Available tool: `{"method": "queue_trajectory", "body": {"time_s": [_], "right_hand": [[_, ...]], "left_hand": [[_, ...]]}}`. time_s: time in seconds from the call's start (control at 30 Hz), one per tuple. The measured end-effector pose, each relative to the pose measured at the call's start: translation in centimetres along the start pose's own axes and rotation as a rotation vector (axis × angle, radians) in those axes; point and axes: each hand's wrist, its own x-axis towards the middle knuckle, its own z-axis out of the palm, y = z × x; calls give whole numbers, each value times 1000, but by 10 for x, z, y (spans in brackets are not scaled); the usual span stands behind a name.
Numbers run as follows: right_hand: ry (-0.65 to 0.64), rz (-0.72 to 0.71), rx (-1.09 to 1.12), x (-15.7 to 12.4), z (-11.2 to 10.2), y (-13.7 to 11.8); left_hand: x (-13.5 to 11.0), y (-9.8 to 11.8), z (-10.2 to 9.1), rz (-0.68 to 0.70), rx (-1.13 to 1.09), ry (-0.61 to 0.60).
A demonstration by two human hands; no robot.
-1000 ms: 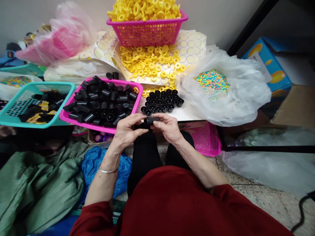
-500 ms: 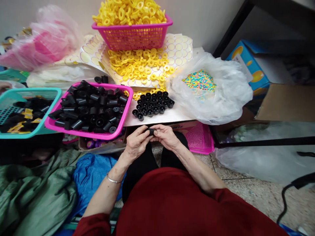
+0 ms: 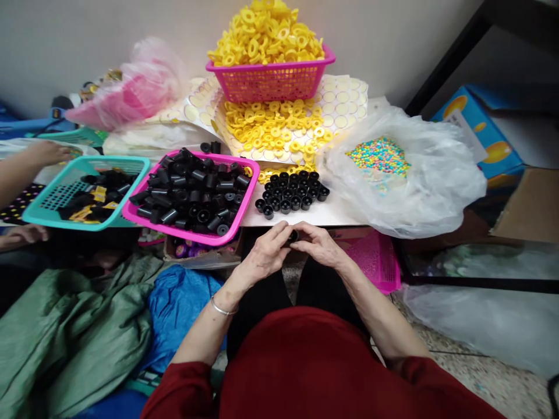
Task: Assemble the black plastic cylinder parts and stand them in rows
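"Where's the small black part?"
"Left hand and right hand pinch it between their fingers, just in front of the desk."
"And those black cups?"
"Clustered on the desk beside the pink basket."

No text, brand or number is legible. On the blue box, right of the clear plastic bag, a pale label carries print too small to read. Left of the bag, any lettering on the yellow pieces is likewise unreadable.
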Motion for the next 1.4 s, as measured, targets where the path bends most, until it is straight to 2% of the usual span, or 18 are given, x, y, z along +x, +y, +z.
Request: {"method": "queue_trajectory", "body": {"time_s": [0.1,0.2,0.27,0.33,0.4,0.47,0.53,0.63,0.77,0.83,0.9,1.0,1.13,1.2,1.27,1.4], "right_hand": [[298,-72,-205,6,-8,15],[600,-86,-446,12,-20,37],[664,-51,-544,16,-27,49],[670,-37,-619,20,-31,58],[658,-38,-687,24,-33,62],[648,-34,-749,29,-34,63],[639,-25,-787,33,-35,63],[626,-23,-770,34,-38,64],[654,-55,-643,23,-41,65],[686,-75,-593,15,-39,64],[694,-87,-560,8,-34,61],[668,-102,-513,2,-24,55],[636,-102,-438,2,-13,47],[628,-102,-412,2,-11,44],[635,-121,-414,2,-11,42],[676,-221,-463,3,-4,30]], "left_hand": [[1,-10,-27,-121,194,205],[-4,-35,-71,-399,437,493],[-11,-59,-101,-572,527,602],[-19,-84,-125,-663,573,597],[-22,-104,-137,-668,594,532],[-18,-115,-139,-621,582,436],[-7,-116,-134,-560,545,309],[15,-107,-121,-502,530,88],[38,-96,-110,-480,546,-232],[43,-95,-108,-491,555,-336],[46,-97,-106,-531,583,-383],[48,-102,-104,-592,613,-402],[47,-109,-104,-633,549,-385],[45,-113,-106,-668,488,-302],[42,-115,-110,-677,405,-156],[32,-110,-118,-621,131,115]]}}
